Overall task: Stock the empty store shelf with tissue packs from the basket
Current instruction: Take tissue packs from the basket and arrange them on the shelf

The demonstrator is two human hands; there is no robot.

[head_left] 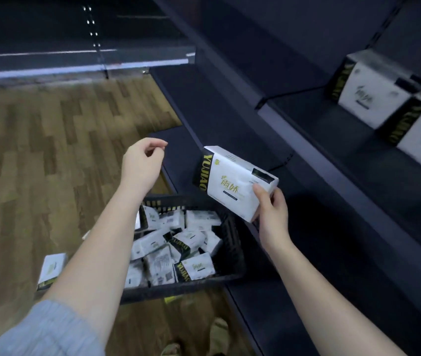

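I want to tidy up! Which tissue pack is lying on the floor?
The lone floor pack, left of the black basket on the wooden floor. The other packs lie in the basket, stand on the shelf, or sit in the right hand.

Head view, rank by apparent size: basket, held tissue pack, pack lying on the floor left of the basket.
1. basket, largest by far.
2. held tissue pack, gripped by the right hand.
3. floor pack, partly hidden by the forearm; likely the same real size, just farther off.

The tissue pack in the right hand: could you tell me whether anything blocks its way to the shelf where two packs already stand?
Nothing visible does. The right hand holds the tissue pack in open air, and the shelf lies bare left of the two stocked packs.
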